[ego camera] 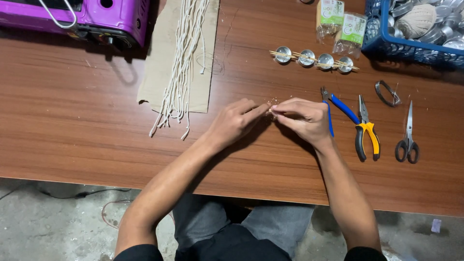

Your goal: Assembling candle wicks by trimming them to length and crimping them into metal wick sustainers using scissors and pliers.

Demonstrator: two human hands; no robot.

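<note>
Your left hand (235,121) and right hand (304,118) meet fingertip to fingertip mid-table (87,140), fingers pinched shut on a small pale piece (271,110) too tiny to tell which way it points. Bare wood lies open toward the near edge. 2 pliers (360,126) and scissors (408,137) crowd your right; white cords (181,67) lie left.

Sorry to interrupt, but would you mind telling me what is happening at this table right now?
A seated person's left hand and right hand meet over the brown wooden table, pinching something too small to identify. Pale wick strings lie on cardboard to the left. Blue-handled pliers, yellow-handled pliers and grey scissors lie to the right.
</note>
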